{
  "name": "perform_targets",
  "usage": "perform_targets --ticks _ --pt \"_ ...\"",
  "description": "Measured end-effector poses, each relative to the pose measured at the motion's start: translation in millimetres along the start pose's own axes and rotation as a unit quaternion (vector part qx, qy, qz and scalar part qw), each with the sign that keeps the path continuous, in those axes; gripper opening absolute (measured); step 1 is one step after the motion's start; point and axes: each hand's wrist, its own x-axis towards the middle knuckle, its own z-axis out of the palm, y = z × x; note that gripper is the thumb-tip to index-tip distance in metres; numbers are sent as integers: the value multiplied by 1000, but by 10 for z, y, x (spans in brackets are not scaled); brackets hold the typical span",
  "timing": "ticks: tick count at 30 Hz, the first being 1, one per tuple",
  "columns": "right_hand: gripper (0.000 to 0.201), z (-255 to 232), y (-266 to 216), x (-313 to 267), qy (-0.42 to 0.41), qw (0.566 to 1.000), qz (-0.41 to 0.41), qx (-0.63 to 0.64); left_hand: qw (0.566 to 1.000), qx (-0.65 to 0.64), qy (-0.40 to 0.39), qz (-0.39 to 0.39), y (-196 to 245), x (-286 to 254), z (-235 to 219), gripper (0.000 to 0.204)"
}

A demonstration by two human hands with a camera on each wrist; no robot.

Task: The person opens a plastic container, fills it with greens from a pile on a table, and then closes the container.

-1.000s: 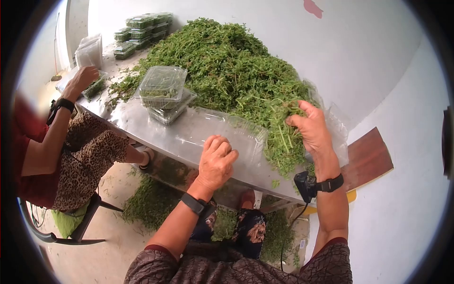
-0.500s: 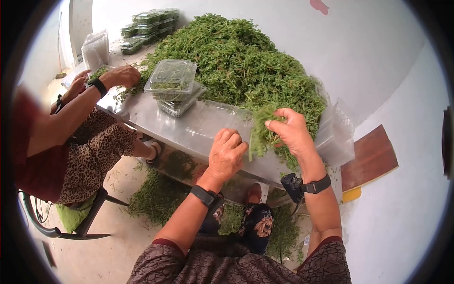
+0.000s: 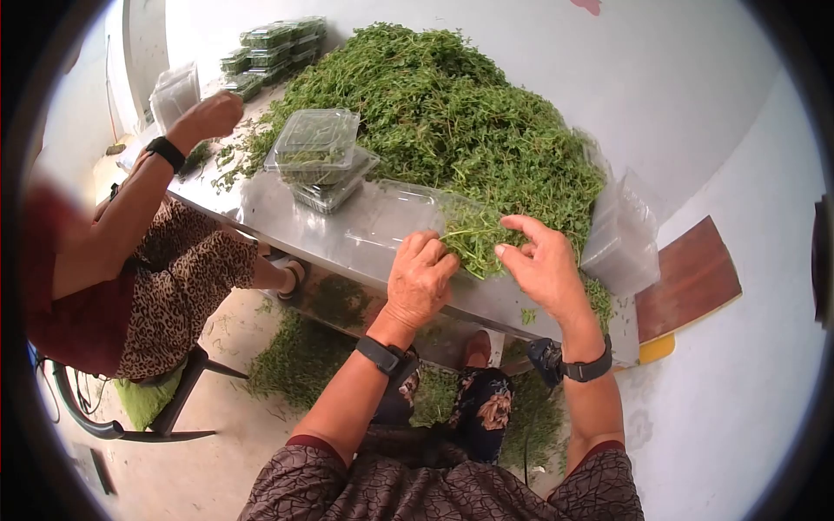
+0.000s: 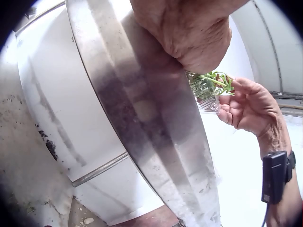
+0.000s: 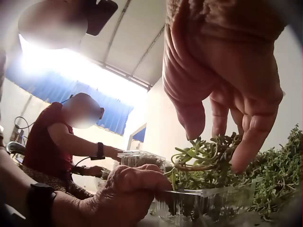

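Note:
A lidded clear plastic container [image 3: 382, 217] lies open on the metal table, with leafy green sprigs [image 3: 473, 243] at its right end. My left hand [image 3: 421, 282] grips its near edge, fingers curled, loose stems close by the knuckles. Over the sprigs, my right hand [image 3: 546, 265] has thumb and fingers spread apart. From the right wrist view, the right thumb and fingers straddle a tangle of sprigs [image 5: 203, 163] above the container wall [image 5: 175, 205], while the left hand [image 5: 125, 194] is at its corner. In the left wrist view my left hand [image 4: 189, 33] hides most of the container.
Beyond the container rises a big heap of greens [image 3: 434, 95]. Two stacked containers [image 3: 317, 152] stand left of it, filled boxes [image 3: 282, 43] at the back, and nested empty ones [image 3: 624, 234] at right. Another person's hand [image 3: 213, 117] is at the far left. Greens [image 3: 300, 356] lie below.
My right hand has carried a clump of sprigs from the heap leftward to the container and its fingers have spread. The left hand stays by the container's near edge; the other person's arms have shifted.

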Motion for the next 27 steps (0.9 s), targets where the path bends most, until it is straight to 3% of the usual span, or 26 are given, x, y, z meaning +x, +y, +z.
perform_targets --ticks 2,4,11,16,20,22,23,25,27 --pt "41 62 67 -38 29 999 -42 -11 1000 3 0 0 4 3 -5 18" --pt "42 118 93 -78 104 975 -171 -96 1000 7 2 -1 6 5 -10 17" --pt "41 208 -6 -227 51 959 -218 -171 1000 5 3 -3 -8 -6 7 15" --pt "19 303 107 -105 36 927 -325 -184 1000 2 13 -2 -5 -9 16 15" --pt "16 354 251 49 21 916 -333 -222 1000 -2 5 1 -4 -8 3 17" --pt "22 361 299 135 -54 923 -264 -274 1000 -14 22 2 -4 -6 21 22" --pt "22 354 289 192 -54 924 -264 -272 1000 -13 20 2 -4 -6 22 22" --pt "23 338 252 284 -155 922 -202 -293 999 -21 24 5 -10 -2 16 25" --pt "24 321 261 261 -144 929 -208 -271 1000 -18 23 7 -10 -5 8 25"
